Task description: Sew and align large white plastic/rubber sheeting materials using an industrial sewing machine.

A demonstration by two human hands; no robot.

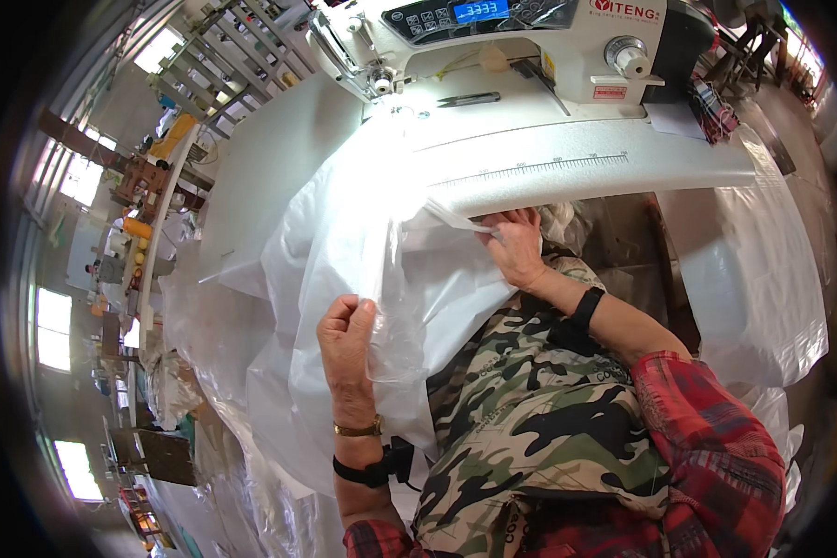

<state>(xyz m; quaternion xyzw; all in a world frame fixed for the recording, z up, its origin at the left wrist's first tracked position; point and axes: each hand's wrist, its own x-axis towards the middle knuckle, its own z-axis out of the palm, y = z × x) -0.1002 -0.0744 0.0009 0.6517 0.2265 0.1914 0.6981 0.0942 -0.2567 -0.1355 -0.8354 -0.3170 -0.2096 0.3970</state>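
A sheet of thin white translucent plastic film (312, 256) runs from under the needle area of a white sewing machine (530, 70) down over the table edge toward my lap. My left hand (346, 337) pinches a fold of the film between thumb and fingertips, left of my lap. Just below the machine bed's front edge, my right hand (516, 246) grips the film's right edge with fingers curled round it. Bright lamp glare washes out the film near the needle, so the stitching spot cannot be made out.
Dark tweezers (468, 99) lie on the machine bed, behind a printed ruler scale (539, 169). More plastic film (749, 279) hangs at the right. At the left, a long bench (163, 232) carries yellow thread cones and other machines. A camouflage apron (549, 409) covers my lap.
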